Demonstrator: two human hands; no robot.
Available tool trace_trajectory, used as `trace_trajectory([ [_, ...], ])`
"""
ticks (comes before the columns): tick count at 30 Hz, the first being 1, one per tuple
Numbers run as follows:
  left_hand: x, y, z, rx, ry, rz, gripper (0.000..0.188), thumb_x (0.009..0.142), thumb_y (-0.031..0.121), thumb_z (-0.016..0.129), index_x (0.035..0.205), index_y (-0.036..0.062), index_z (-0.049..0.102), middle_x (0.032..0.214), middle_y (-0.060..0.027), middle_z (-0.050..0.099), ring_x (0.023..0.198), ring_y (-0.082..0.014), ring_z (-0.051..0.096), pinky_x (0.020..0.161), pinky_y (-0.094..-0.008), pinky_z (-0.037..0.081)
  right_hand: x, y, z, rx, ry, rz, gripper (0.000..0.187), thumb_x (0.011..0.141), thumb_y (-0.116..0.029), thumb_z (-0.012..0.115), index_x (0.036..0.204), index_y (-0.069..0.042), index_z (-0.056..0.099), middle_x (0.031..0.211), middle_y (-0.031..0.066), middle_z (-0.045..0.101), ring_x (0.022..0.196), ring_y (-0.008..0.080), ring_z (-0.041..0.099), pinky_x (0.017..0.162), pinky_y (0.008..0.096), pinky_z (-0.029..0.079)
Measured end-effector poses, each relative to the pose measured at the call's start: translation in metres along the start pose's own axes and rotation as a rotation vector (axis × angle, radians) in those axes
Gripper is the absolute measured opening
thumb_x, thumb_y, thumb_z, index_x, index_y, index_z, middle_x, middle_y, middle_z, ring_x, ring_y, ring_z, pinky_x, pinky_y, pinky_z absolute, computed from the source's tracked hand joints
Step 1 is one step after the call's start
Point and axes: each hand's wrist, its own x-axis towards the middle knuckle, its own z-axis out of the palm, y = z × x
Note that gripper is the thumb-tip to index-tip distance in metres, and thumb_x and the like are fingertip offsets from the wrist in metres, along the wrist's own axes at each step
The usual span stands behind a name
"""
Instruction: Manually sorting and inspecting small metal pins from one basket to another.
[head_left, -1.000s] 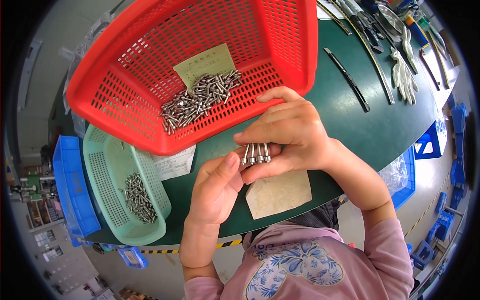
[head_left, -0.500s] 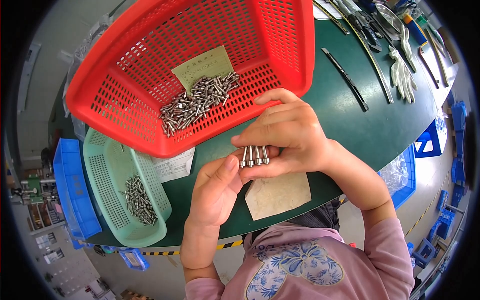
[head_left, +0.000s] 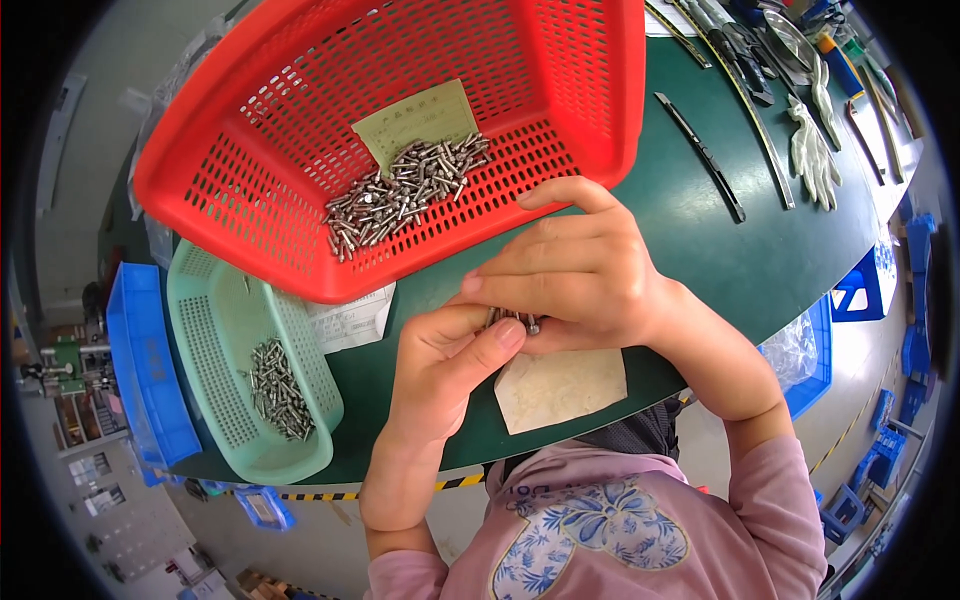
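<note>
Above the table's near edge, my two hands meet around a small row of metal screws (head_left: 534, 325) with cylindrical heads. My right hand (head_left: 590, 275) is closed, pinching the row between its thumb and fingers. From the other side my left hand (head_left: 440, 365) closes on the same row, its thumb lying over the heads and hiding most of them. Just beyond my hands, a red perforated basket (head_left: 390, 285) holds a heap of similar metal pieces (head_left: 400, 200) and a yellowish paper card (head_left: 418, 120). A pale green basket (head_left: 325, 400) at the left holds more small metal pieces (head_left: 278, 390).
A cream-coloured sheet (head_left: 562, 390) lies at the near edge of the green table (head_left: 690, 260). Printed paper (head_left: 350, 320) sticks out beneath the red basket. A black utility knife (head_left: 700, 155), white gloves (head_left: 812, 150) and other tools lie right. Blue bins (head_left: 150, 370) flank the table.
My left thumb has moved right and over the screw heads, covering most of the row that showed before. My right hand keeps its pinch. The whole view has shifted slightly.
</note>
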Motion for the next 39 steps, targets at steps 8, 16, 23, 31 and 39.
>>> trace_trajectory([
  [8, 0.002, 0.001, 0.013, 0.069, 0.080, 0.068, 0.018, 0.089, 0.003, 0.057, 0.101, -0.0094, 0.063, 0.104, -0.0128, 0.063, 0.094, -0.0156, 0.060, 0.084, -0.0274, 0.049, -0.001, 0.001, -0.001, 0.021, -0.004, 0.062, 0.037, 0.058, -0.019, 0.077, 0.094, -0.012, 0.070, 0.078, -0.0038, 0.067, 0.072, 0.0126, 0.063, 0.081, 0.0363, 0.045],
  [16, 0.002, 0.000, 0.015, 0.182, 0.108, 0.142, 0.017, 0.089, 0.001, 0.057, 0.099, -0.0113, 0.063, 0.105, -0.0149, 0.061, 0.096, -0.0183, 0.060, 0.083, -0.0292, 0.051, 0.000, 0.004, -0.005, 0.035, -0.092, 0.031, 0.040, 0.065, -0.024, 0.077, 0.099, -0.006, 0.068, 0.082, 0.0021, 0.069, 0.074, 0.0139, 0.065, 0.081, 0.0357, 0.043],
  [23, 0.004, -0.001, 0.013, 0.201, 0.075, 0.161, 0.017, 0.089, 0.002, 0.057, 0.099, -0.0119, 0.062, 0.109, -0.0154, 0.059, 0.097, -0.0175, 0.059, 0.084, -0.0286, 0.050, -0.002, 0.005, -0.005, 0.040, -0.091, 0.039, 0.040, 0.065, -0.025, 0.077, 0.099, -0.006, 0.068, 0.082, 0.0021, 0.069, 0.074, 0.0142, 0.065, 0.082, 0.0351, 0.042],
  [31, 0.004, -0.002, 0.014, 0.181, 0.101, 0.157, 0.018, 0.090, 0.002, 0.056, 0.099, -0.0124, 0.062, 0.108, -0.0147, 0.059, 0.095, -0.0176, 0.059, 0.083, -0.0281, 0.050, -0.002, 0.004, -0.005, 0.048, -0.095, 0.055, 0.040, 0.065, -0.024, 0.078, 0.099, -0.006, 0.068, 0.081, 0.0015, 0.069, 0.074, 0.0142, 0.065, 0.079, 0.0344, 0.043],
  [39, 0.008, 0.003, 0.015, 0.626, 0.085, 0.344, 0.015, 0.082, -0.001, 0.062, 0.095, -0.0040, 0.068, 0.101, -0.0120, 0.064, 0.087, -0.0133, 0.059, 0.072, -0.0244, 0.048, 0.001, 0.007, -0.008, 0.029, -0.066, 0.041, 0.044, 0.063, -0.029, 0.077, 0.099, -0.005, 0.069, 0.083, 0.0024, 0.068, 0.074, 0.0160, 0.065, 0.079, 0.0355, 0.044],
])
